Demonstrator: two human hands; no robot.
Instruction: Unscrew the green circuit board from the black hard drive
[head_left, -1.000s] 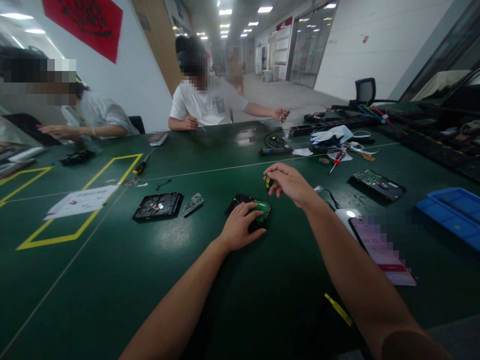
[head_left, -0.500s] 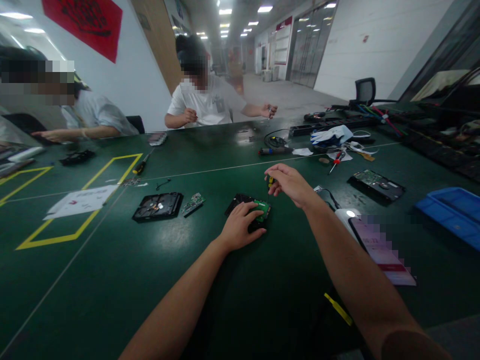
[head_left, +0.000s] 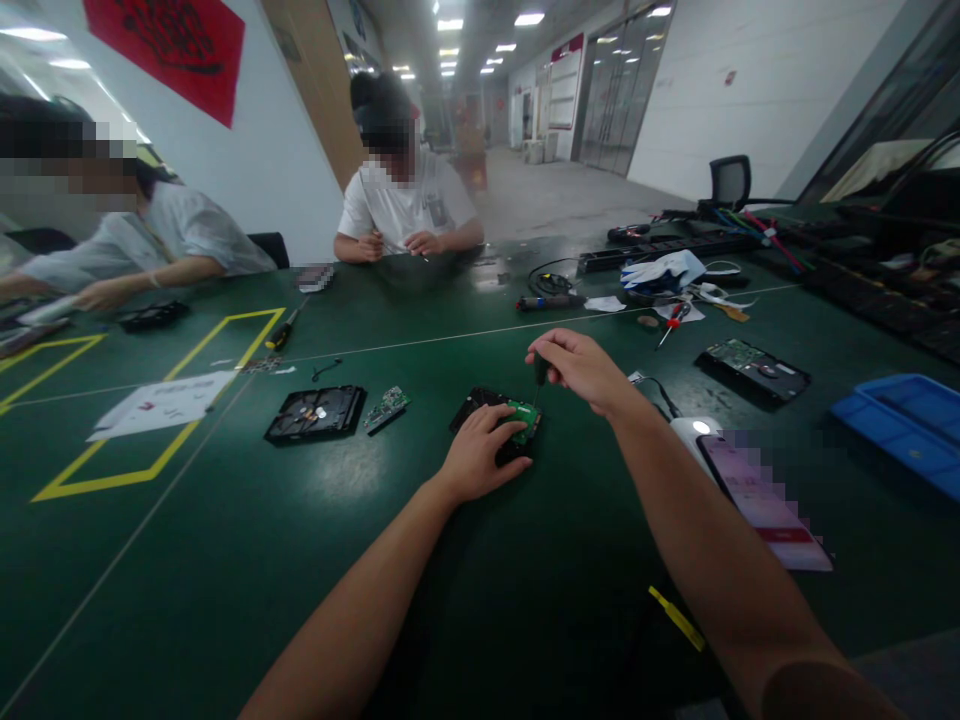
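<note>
Steadying the hard drive [head_left: 466,406] on the desk [head_left: 585,520] with a spread left hand [head_left: 480,455]; beyond, at the edge of the green board [head_left: 529,412], pinching in the right hand [head_left: 576,369] a screwdriver [head_left: 540,373] just rotated yellow-side away, so probably mid-turn.

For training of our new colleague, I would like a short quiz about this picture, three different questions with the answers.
1. What lies under the person's left hand?
A) a white paper sheet
B) a black hard drive with a green circuit board
C) a flat yellow strip

2. True or false: another black hard drive, circuit side up, lies to the left of the blue plastic tray.

3. Fill in: the person's right hand holds a dark-handled ____, pointing down towards the green board.

Key: 1. B; 2. True; 3. screwdriver
</note>
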